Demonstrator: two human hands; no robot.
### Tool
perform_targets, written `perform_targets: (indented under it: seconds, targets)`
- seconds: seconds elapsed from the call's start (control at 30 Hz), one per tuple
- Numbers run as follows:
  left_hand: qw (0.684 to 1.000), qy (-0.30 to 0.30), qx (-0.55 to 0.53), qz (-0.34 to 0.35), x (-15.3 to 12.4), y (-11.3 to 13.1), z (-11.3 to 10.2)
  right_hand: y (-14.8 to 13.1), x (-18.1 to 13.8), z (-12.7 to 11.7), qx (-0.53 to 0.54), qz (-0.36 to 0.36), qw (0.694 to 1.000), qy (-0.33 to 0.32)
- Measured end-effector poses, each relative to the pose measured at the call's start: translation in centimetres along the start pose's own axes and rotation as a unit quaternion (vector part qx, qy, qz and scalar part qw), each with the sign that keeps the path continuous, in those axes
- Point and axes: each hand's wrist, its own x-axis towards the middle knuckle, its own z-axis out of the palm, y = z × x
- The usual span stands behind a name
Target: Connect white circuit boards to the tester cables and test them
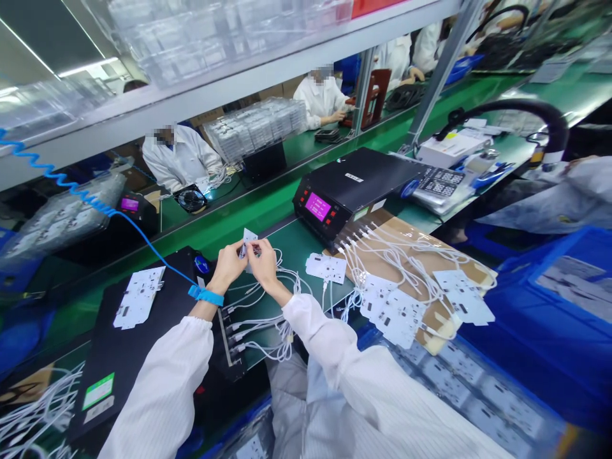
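We hold a small board [248,241] left of the tester [356,185], our left grip [230,262] and right grip [263,260] both pinching it, cables [393,252] trailing from the tester's front.

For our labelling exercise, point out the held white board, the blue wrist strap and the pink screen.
white board [248,238]: head view, upper half.
blue wrist strap [206,295]: head view, middle of band.
pink screen [317,206]: head view, centre of display.
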Motion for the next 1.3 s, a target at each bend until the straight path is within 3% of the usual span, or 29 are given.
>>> perform_targets:
  seconds: [0.37, 0.5, 0.63, 0.8, 0.9, 1.0, 1.1, 1.23, 1.3]
  targets:
    - [0.996, 0.023, -0.069, -0.046, 0.2, -1.5, -0.7, 1.2, 2.3, -1.4, -0.033, 0.006, 0.999, 0.031]
    - [0.991, 0.079, -0.047, -0.095, 0.3, -2.5, -1.4, 1.8, 4.5, -1.7, -0.142, 0.028, 0.989, -0.035]
    - [0.982, 0.113, -0.003, -0.150, 0.0, -2.8, -2.2, 2.3, 6.5, 0.3, -0.278, 0.045, 0.944, -0.171]
    - [0.970, 0.131, 0.051, -0.196, -0.9, -1.9, -3.2, 3.5, 7.0, 4.1, -0.347, 0.032, 0.899, -0.265]
    - [0.965, 0.135, 0.067, -0.214, -1.3, -1.2, -3.5, 4.2, 6.3, 5.2, -0.388, 0.007, 0.865, -0.319]
    - [0.964, 0.129, 0.068, -0.220, -1.4, -1.0, -3.5, 4.5, 5.5, 4.3, -0.402, -0.051, 0.834, -0.374]
    - [0.964, 0.130, 0.061, -0.223, -1.3, -1.1, -3.2, 4.4, 5.0, 1.8, -0.383, -0.126, 0.804, -0.438]
    - [0.960, 0.160, -0.030, -0.229, -0.7, -1.6, -2.5, 4.4, 4.3, -1.4, -0.323, -0.241, 0.712, -0.575]
    - [0.953, 0.168, -0.087, -0.236, -0.4, -1.9, -2.3, 4.5, 3.5, -1.9, -0.314, -0.275, 0.670, -0.614]
